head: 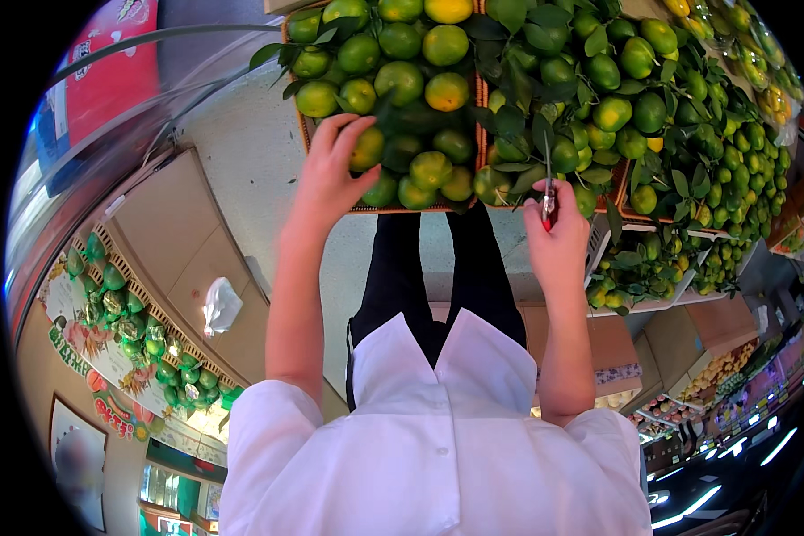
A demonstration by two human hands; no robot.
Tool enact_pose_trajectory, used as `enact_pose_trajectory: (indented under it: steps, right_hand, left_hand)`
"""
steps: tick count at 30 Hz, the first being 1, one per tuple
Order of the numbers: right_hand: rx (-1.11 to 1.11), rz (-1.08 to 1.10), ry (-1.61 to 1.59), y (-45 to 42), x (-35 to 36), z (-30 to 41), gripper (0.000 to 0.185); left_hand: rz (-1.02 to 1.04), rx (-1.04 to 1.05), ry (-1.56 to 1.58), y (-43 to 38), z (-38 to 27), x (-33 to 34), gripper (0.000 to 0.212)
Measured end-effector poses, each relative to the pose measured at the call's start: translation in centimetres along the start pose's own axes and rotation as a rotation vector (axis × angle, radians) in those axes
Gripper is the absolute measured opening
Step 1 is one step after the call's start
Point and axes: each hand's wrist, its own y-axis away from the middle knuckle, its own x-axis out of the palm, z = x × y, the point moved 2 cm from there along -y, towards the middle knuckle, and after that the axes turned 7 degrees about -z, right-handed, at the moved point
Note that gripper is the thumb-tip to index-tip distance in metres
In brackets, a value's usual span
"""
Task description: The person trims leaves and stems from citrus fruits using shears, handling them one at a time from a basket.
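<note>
Before me is a wicker basket of green mandarins, some tinged orange and some with leaves. Over its left side is my left hand, thumb and fingers spread around a green-orange mandarin. Whether they grip that fruit cannot be made out. A dark green patch just beyond the fingers is blurred. My right hand holds a slim-bladed cutting tool with a red handle, its blade pointing away from me. This tool is above the near edge of a second basket, where leafy green mandarins are heaped.
White crates with more leafy fruit stand lower at the right. Bagged yellow fruit lies at the far right. To the left are cardboard boxes, a crumpled white bag and green fruit in a slatted crate.
</note>
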Motion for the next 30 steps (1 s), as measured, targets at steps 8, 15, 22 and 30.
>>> enact_pose_trajectory:
  steps: [8,15,22,30]
  right_hand:
    - [-0.005,0.061,-0.080,1.2,1.4,0.7,0.034]
    - [-0.061,0.114,-0.074,1.6,3.4,2.0,0.038]
    - [-0.008,0.130,-0.107,1.6,3.6,2.0,0.037]
    - [-0.005,0.124,-0.195,1.4,4.5,0.5,0.039]
  left_hand:
    - [0.088,0.215,-0.131,-1.0,2.4,1.3,0.070]
    - [0.141,0.131,-0.098,0.2,3.9,2.0,0.072]
    - [-0.036,0.435,-0.263,-0.7,5.6,2.2,0.060]
    - [-0.057,0.472,-0.160,-0.3,7.4,2.8,0.055]
